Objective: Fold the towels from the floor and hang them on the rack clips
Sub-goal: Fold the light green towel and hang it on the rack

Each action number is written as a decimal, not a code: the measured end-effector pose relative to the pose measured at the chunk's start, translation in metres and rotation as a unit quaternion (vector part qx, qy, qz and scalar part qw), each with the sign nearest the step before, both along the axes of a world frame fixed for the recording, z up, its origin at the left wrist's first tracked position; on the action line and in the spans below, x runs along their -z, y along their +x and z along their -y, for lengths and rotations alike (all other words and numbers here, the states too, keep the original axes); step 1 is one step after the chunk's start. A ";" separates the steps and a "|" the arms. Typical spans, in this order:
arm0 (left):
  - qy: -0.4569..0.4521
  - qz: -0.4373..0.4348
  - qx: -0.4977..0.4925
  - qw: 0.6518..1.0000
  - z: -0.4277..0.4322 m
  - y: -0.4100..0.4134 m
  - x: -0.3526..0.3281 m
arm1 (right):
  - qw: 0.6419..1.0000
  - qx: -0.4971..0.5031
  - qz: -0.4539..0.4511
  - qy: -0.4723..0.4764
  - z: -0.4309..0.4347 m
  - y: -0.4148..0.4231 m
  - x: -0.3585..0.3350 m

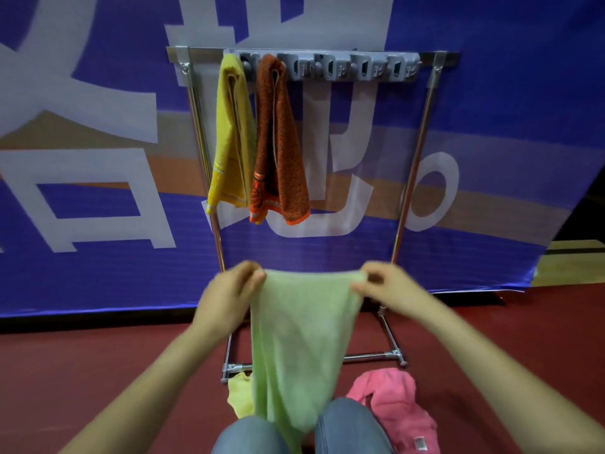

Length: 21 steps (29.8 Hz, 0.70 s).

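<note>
I hold a light green towel (294,342) up in front of the rack, its upper edge stretched between both hands. My left hand (229,294) pinches the left corner and my right hand (384,286) pinches the right corner. The cloth hangs down between my knees. On the metal rack (414,165), a grey strip of clips (353,68) runs along the top bar. A yellow towel (230,132) and an orange-brown towel (280,142) hang folded from the leftmost clips. A pink towel (397,411) and a pale yellow towel (239,396) lie crumpled on the floor.
Behind the rack stands a blue banner (98,257) with large white characters. The floor (82,371) is dark red. The rack's base bars (363,356) lie on the floor just beyond my knees (347,427). Several clips right of the orange-brown towel hold nothing.
</note>
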State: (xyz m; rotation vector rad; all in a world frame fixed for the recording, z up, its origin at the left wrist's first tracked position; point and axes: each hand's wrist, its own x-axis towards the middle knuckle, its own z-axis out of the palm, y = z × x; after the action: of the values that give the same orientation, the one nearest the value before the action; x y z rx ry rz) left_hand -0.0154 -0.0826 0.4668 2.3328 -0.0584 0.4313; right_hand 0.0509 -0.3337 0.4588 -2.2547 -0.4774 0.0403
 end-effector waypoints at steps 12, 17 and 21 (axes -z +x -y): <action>-0.052 0.166 -0.013 0.985 -0.002 0.012 -0.098 | 0.975 0.019 0.147 0.167 -0.010 -0.004 -0.121; -0.068 0.152 -0.018 0.986 0.000 0.010 -0.092 | 0.985 0.016 0.099 0.140 -0.004 -0.004 -0.114; -0.102 0.134 -0.026 0.985 0.003 0.008 -0.080 | 0.979 0.045 0.092 0.179 -0.008 -0.008 -0.106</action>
State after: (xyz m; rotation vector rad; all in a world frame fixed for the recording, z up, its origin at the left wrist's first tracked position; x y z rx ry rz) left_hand -0.0077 -0.0860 0.5463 2.0674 -0.0798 0.7414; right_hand 0.0432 -0.3254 0.5653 -1.9304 -0.4399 -0.2820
